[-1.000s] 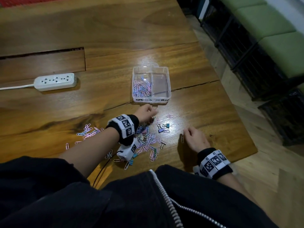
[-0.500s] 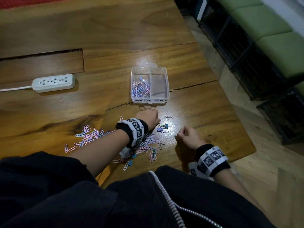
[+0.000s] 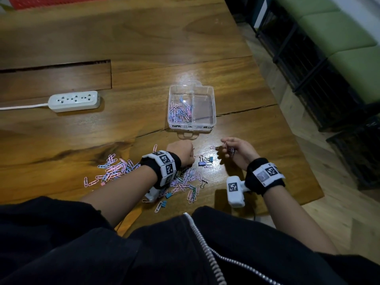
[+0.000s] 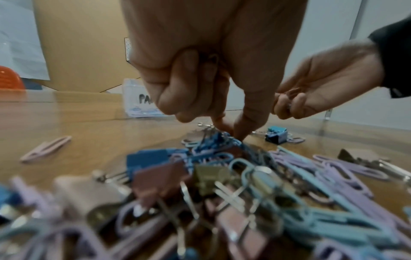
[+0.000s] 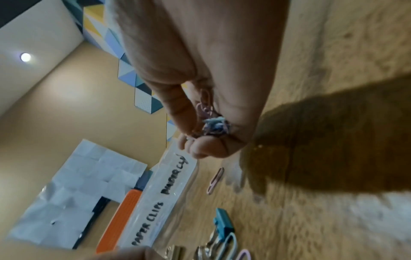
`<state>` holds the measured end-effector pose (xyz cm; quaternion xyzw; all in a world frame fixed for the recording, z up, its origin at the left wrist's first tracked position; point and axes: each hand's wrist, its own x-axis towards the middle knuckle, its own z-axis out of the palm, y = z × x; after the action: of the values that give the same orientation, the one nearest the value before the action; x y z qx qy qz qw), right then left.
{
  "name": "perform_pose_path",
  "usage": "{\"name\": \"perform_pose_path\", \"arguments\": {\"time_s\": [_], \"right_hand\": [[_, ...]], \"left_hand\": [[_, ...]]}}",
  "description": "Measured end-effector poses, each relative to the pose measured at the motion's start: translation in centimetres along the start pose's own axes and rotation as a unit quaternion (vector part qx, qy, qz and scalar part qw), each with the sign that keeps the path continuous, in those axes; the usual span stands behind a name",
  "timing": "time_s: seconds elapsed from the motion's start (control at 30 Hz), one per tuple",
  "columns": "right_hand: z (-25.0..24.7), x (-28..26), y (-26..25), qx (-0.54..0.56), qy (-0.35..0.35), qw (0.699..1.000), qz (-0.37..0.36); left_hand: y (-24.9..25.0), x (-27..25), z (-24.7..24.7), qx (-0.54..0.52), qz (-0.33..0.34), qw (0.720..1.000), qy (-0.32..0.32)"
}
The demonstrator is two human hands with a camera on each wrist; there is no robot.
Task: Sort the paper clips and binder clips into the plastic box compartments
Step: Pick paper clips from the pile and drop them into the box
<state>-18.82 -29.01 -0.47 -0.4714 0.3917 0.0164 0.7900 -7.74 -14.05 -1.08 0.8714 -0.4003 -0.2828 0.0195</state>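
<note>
**Clips in both hands, box half filled**

Fingers of the left hand (image 4: 213, 73) point down into the mixed pile (image 3: 185, 179) of clips; thumb and forefinger tips meet on a blue clip at the pile's far edge, the other fingers curled over at least one paper clip tucked against the palm. The pinch suits the job, judging by the tangle: a loose grab would lift wire clips and binder clips together, so one piece is picked at a time.

The right hand (image 3: 238, 150) hangs above the wood, fingers curled round a small bunch of paper clips (image 5: 211, 123), pink and blue. Gathering a handful spares trips to the plastic box (image 3: 212, 120).

The box sits beyond both sets of fingertips, near them but apart. Its left compartment, labelled for paper clips, holds a heap; the right one, labelled for binder clips, looks bare. Between the right hand's fingertips and the box's near wall lies open wood with a single stray paper clip, so the path to the left compartment appears free, though the bunch must cross the near rim and stay left of the divider. Blue binder clips (image 3: 206, 160) lie between the two hands. A second scatter (image 3: 115, 167) sits left of the left wrist, and a power strip (image 3: 75, 100) is well apart.
</note>
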Motion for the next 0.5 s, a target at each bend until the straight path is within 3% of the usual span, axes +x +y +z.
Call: {"name": "perform_pose_path", "arguments": {"time_s": [0.07, 0.13, 0.17, 0.23, 0.27, 0.3, 0.37, 0.4, 0.43, 0.5], "right_hand": [[0.6, 0.5, -0.2, -0.015, 0.016, 1.0, 0.007], [0.9, 1.6, 0.2, -0.12, 0.069, 0.99, -0.004], [1.1, 2.0, 0.4, -0.196, 0.088, 0.976, -0.02], [1.5, 2.7, 1.0, -0.324, 0.096, 0.939, -0.07], [1.6, 2.9, 1.2, -0.379, 0.092, 0.917, -0.086], [1.7, 3.1, 1.3, -0.427, 0.09, 0.895, -0.095], [1.7, 3.2, 1.7, -0.491, 0.088, 0.861, -0.105], [1.7, 3.1, 1.8, -0.503, 0.087, 0.853, -0.108], [1.7, 3.1, 1.9, -0.513, 0.088, 0.847, -0.109], [1.8, 2.8, 2.1, -0.535, 0.096, 0.832, -0.107]], "left_hand": [[0.2, -0.1, -0.1, 0.019, -0.001, 1.0, -0.009], [0.3, -0.2, -0.1, 0.025, 0.007, 1.0, -0.01], [0.3, -0.2, 0.0, -0.004, 0.013, 1.0, -0.009], [0.2, -0.4, -0.3, -0.172, 0.008, 0.985, -0.01], [0.1, -0.5, -0.5, -0.287, -0.005, 0.958, -0.011], [-0.2, -0.6, -0.9, -0.405, -0.019, 0.914, -0.014], [-0.6, -0.7, -1.4, -0.607, -0.042, 0.793, -0.038], [-0.7, -0.8, -1.7, -0.663, -0.051, 0.745, -0.052], [-0.9, -0.8, -1.8, -0.681, -0.058, 0.727, -0.059], [-0.9, -0.7, -1.8, -0.66, -0.062, 0.746, -0.062]]}}
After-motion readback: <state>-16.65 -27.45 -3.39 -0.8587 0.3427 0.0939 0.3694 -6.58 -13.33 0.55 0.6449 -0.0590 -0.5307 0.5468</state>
